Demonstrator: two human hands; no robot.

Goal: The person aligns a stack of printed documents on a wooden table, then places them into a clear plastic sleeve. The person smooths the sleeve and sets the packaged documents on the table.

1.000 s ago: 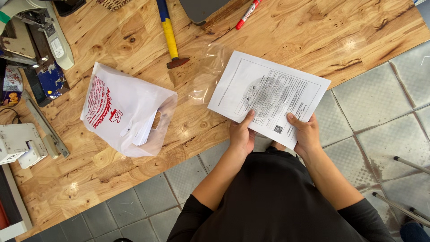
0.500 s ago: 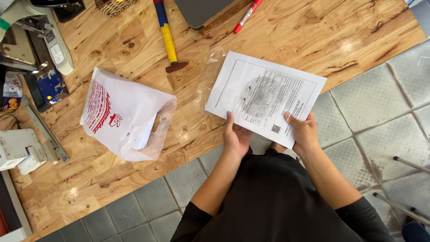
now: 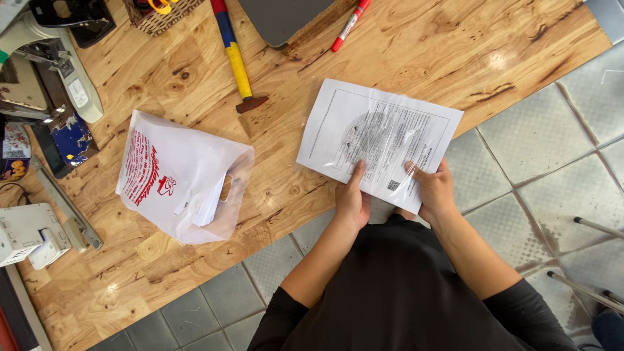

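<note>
Both my hands hold a printed white sheet of paper in a clear plastic sleeve (image 3: 377,136) over the edge of a wooden table (image 3: 422,58). My left hand (image 3: 352,198) grips the sheet's lower edge near the middle, thumb on top. My right hand (image 3: 434,190) grips the lower right corner, thumb on the print. A white plastic bag with red print (image 3: 170,175) lies to the left on the table, with white papers showing at its handle hole.
A hammer with a yellow, blue and red handle (image 3: 234,55) lies at the top, next to a red marker (image 3: 350,25) and a grey flat object (image 3: 286,18). Tools and white devices (image 3: 39,97) crowd the left edge. Grey floor tiles (image 3: 559,130) lie right.
The sheet, now visibly inside the clear sleeve, has shifted slightly toward me. My thumbs have slid further onto its face.
</note>
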